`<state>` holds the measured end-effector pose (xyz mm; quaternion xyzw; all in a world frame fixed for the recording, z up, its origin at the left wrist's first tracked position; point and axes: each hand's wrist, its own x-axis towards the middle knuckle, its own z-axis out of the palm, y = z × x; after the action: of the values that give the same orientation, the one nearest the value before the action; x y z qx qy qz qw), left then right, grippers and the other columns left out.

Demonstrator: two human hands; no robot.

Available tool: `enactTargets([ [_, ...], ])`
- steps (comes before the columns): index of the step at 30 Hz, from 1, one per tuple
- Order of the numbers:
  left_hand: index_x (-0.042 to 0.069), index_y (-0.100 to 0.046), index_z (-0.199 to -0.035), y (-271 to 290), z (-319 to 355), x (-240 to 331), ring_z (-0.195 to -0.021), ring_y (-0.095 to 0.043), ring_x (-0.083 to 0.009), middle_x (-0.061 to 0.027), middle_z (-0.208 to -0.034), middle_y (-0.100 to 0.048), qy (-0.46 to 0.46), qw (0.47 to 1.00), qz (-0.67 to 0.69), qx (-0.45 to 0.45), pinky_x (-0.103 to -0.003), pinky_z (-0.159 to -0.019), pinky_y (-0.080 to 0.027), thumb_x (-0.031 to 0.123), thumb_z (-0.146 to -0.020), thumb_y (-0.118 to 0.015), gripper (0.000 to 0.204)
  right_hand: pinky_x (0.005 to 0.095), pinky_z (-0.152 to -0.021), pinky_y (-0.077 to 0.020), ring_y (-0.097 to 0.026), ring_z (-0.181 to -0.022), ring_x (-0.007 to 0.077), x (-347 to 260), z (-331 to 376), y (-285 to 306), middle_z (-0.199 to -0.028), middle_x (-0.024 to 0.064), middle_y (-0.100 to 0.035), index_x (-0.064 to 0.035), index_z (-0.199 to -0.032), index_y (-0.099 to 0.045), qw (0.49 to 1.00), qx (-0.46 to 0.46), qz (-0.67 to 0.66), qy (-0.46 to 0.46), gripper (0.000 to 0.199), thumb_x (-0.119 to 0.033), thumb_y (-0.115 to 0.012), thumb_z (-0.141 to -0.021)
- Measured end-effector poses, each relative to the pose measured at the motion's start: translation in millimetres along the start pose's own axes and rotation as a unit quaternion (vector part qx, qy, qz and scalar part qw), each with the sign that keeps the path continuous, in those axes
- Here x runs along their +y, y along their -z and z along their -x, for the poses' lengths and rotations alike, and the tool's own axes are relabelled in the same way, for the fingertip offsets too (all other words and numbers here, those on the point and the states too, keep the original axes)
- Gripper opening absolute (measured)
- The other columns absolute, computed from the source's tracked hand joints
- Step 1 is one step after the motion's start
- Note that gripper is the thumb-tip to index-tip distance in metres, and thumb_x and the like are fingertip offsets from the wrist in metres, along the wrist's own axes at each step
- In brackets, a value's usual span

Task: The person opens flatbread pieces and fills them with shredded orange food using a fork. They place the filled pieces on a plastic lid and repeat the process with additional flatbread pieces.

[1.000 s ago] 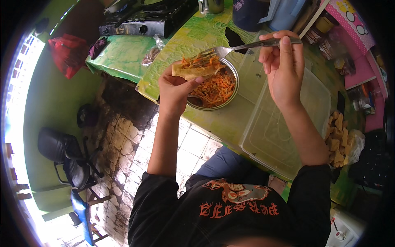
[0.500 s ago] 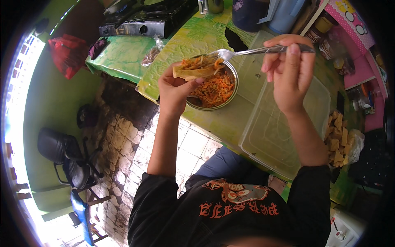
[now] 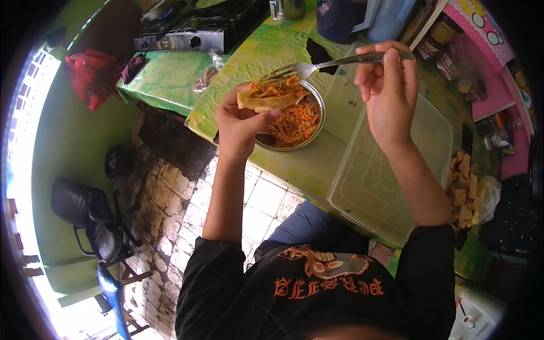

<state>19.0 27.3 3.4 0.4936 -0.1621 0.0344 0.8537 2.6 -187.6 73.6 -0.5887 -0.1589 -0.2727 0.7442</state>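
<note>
Carrying a heap of orange and pale-green shreds [image 3: 277,86], a golden-brown piece of food [image 3: 269,104] sits above the near-left part of a round bowl, raised clear of the table. The left hand [image 3: 241,124] grips it from the side, thumb along the near edge and fingers curled behind. The right hand [image 3: 391,105], thumb and fingers pinched together, holds a metal fork [image 3: 343,60] by its handle; the tines point left, over the heap, though from here I cannot be sure how deeply they press into it. Below lies the bowl [image 3: 323,117], its thin rim ringing more of the same shredded mix [image 3: 297,124]. Just right of the bowl, a translucent plastic container [image 3: 362,195] spreads beneath the right forearm. Beyond that forearm, a pile of tan, blocky pieces [image 3: 463,190] lies beside a crumpled clear bag [image 3: 489,198]. All these rest on a table with a yellow-green cover [image 3: 241,71]. Along its far side stand a metal mug [image 3: 290,9], a dark vessel [image 3: 340,21] and a light-blue pitcher [image 3: 391,20]. Farther left: a black stove [image 3: 195,41], a red bag [image 3: 90,79] by the green wall, and a black chair [image 3: 73,201] on the tiled floor.
</note>
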Motion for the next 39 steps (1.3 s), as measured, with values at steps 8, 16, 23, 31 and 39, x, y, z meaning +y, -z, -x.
enactTargets([
  [8,-0.004,-0.056,-0.109,-2,0,-2,-0.093,-0.065,-0.0196,-0.0147,-0.101,-0.066,-0.019,0.999,0.027,-0.004,-0.033,-0.084,-0.053,-0.011,-0.067,-0.074,0.046,0.0202,-0.046,-0.0386,-0.055,-0.059,0.0096,4,6,-1,-0.095,0.0137,-0.060,-0.0060,-0.103,-0.042,0.999,-0.036,0.008,0.023,0.015,-0.017,-0.032,-0.101],
  [16,-0.004,-0.056,-0.108,0,-1,-4,-0.093,-0.065,-0.0202,-0.0136,-0.102,-0.065,0.017,0.999,-0.030,0.028,-0.033,-0.084,-0.054,-0.012,-0.067,-0.073,0.045,0.0207,-0.046,-0.0396,-0.056,-0.060,0.0107,1,0,5,-0.095,0.0149,-0.060,-0.0051,-0.104,-0.043,0.996,-0.046,0.018,0.079,0.016,-0.016,-0.032,-0.102],
  [23,-0.005,-0.056,-0.107,4,-1,1,-0.098,-0.063,-0.0201,-0.0130,-0.106,-0.062,-0.037,0.996,-0.058,-0.062,-0.033,-0.087,-0.052,-0.011,-0.066,-0.075,0.046,0.0207,-0.049,-0.0369,-0.054,-0.063,0.0123,3,-14,2,-0.101,0.0159,-0.060,-0.0045,-0.105,-0.045,0.997,-0.031,0.000,0.067,0.018,-0.018,-0.033,-0.102],
  [31,-0.005,-0.056,-0.106,1,2,0,-0.099,-0.062,-0.0197,-0.0133,-0.107,-0.062,-0.022,0.996,-0.052,-0.075,-0.033,-0.090,-0.050,-0.009,-0.064,-0.077,0.048,0.0190,-0.045,-0.0370,-0.057,-0.059,0.0103,4,-7,-3,-0.095,0.0141,-0.061,-0.0053,-0.104,-0.044,0.997,-0.063,0.005,0.036,0.019,-0.020,-0.033,-0.102],
  [39,-0.004,-0.059,-0.106,-1,1,3,-0.094,-0.064,-0.0183,-0.0127,-0.103,-0.066,0.012,0.996,-0.063,-0.057,-0.032,-0.088,-0.051,-0.008,-0.063,-0.078,0.048,0.0193,-0.044,-0.0376,-0.057,-0.059,0.0105,-5,-2,-4,-0.095,0.0153,-0.061,-0.0051,-0.105,-0.043,0.997,-0.062,-0.014,0.041,0.018,-0.019,-0.033,-0.102],
])
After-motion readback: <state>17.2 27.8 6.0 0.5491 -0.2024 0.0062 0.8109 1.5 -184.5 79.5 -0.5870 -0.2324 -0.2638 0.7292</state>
